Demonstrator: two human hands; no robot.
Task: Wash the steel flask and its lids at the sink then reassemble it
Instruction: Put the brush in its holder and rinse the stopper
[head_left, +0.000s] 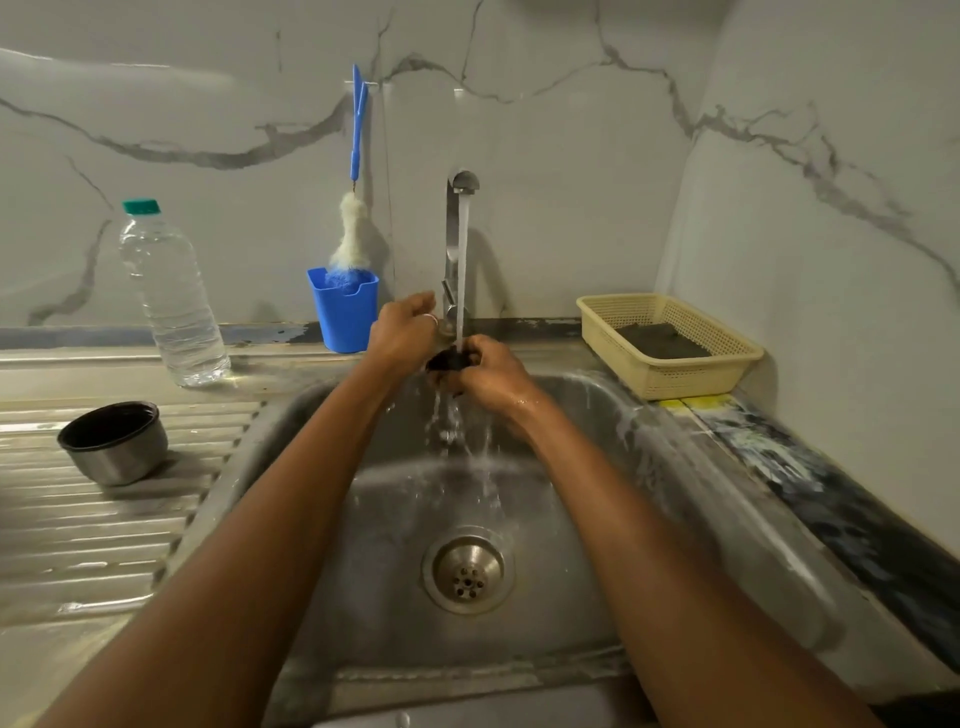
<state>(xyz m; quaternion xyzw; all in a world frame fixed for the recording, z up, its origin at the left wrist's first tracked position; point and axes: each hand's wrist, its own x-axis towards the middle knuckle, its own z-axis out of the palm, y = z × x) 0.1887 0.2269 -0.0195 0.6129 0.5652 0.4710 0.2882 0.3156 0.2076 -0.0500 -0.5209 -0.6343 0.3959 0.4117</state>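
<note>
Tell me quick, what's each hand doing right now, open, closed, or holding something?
Left hand: fingers curled, against the dark lid; grip cannot be told.
Right hand: holds the dark lid under the tap.

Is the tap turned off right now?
No, water streams from the tap onto the dark lid that the right hand grips over the sink.

A home kitchen: steel sink (322, 415), tap (460, 182), bottle brush (353, 228).
</note>
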